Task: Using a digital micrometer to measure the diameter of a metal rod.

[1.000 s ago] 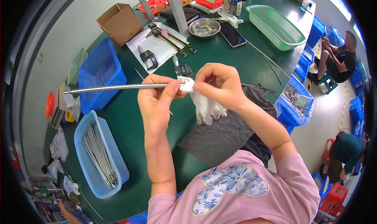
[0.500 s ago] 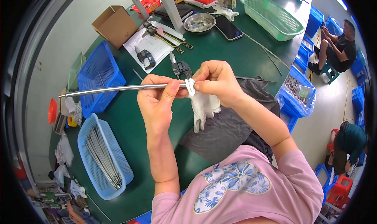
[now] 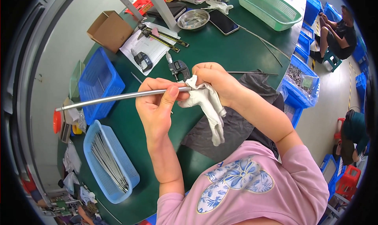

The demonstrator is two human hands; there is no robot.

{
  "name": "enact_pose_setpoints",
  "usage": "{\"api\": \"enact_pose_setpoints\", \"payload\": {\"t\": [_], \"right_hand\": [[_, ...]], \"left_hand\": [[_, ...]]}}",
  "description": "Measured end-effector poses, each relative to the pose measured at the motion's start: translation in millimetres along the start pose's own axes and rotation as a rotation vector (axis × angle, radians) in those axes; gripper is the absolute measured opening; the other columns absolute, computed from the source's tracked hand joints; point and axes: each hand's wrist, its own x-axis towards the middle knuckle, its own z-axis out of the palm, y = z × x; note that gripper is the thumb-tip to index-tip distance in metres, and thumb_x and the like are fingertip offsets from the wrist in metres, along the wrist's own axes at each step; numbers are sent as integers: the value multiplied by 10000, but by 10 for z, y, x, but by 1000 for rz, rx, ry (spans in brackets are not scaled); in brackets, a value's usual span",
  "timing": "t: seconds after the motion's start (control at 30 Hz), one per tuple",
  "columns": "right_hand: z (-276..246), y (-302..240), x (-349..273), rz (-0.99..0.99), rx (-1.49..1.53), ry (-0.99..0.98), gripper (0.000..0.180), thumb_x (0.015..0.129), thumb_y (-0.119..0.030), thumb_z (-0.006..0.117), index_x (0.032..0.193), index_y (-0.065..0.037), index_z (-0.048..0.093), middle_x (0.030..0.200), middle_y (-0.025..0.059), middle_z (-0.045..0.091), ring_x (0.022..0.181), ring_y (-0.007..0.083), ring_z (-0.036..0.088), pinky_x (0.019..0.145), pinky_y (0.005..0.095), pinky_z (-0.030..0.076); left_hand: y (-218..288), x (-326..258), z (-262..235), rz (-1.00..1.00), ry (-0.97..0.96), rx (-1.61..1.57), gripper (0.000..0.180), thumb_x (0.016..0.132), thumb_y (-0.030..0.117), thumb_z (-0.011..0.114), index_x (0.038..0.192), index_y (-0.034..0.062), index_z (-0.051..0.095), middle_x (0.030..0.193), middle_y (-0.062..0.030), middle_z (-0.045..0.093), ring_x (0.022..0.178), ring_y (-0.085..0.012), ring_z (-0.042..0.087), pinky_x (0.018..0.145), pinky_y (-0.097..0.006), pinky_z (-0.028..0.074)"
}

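Note:
A long, thin metal rod [image 3: 114, 98] lies nearly level across my view, its far end out to the left. My left hand [image 3: 157, 101] pinches it between thumb and fingers close to its right end. Around that right end is bunched a white cloth glove [image 3: 210, 106], whose fingers dangle below. My right hand [image 3: 214, 80] is closed on the glove at the rod's end; the fingertips are partly hidden. Just behind the hands lies a digital micrometer [image 3: 179, 68] on the green table.
A light blue basket [image 3: 132, 173] of metal rods stands at the left, with a darker blue basket [image 3: 114, 73] behind it. Calipers [image 3: 159, 38], a second micrometer [image 3: 141, 60], a metal bowl [image 3: 204, 15] and a phone [image 3: 223, 22] lie farther back. Dark cloth [image 3: 201, 140] covers the near edge.
My right hand has shifted the white glove on the rod's end, and its fingers now hang lower and farther right. The rod's left end has dipped slightly.

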Motion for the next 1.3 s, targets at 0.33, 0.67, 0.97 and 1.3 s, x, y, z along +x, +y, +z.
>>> {"api": "enact_pose_setpoints", "payload": {"t": [0.33, 0.67, 0.97, 1.3], "right_hand": [[-42, -130, -162, 51, 92, -79, 77, 730, -41, 612, 755, -5, 549, 692, 73, 588, 553, 104, 555, 481, 236, 447], [-145, -145, -34, 95, -93, -276, 181, 731, -48, 648, 791, -39, 478, 744, 69, 583, 621, 110, 573, 501, 243, 463], [-237, -108, -17, 179, -13, -332, 226, 726, -6, 620, 792, -76, 415, 828, 60, 561, 706, 98, 550, 598, 214, 447], [-269, -123, 194, 180, -152, -346, 232, 749, -11, 616, 751, -91, 398, 802, 55, 572, 712, 93, 546, 608, 209, 440]], "left_hand": [[-2, -4, -40, -7, -30, -131, 143, 827, 30, 629, 827, -2, 490, 804, -167, 626, 673, -209, 645, 614, -295, 557], [8, -8, 2, 52, -31, 13, 137, 824, 5, 627, 832, -16, 491, 810, -169, 627, 699, -192, 641, 631, -290, 551], [-55, 9, -7, -48, -69, -90, 135, 819, 7, 634, 840, -21, 504, 807, -139, 618, 724, -188, 649, 636, -276, 556], [-67, 45, -94, -120, 37, -26, 111, 824, 7, 623, 821, -9, 513, 771, -138, 648, 658, -139, 635, 607, -241, 534]]}}
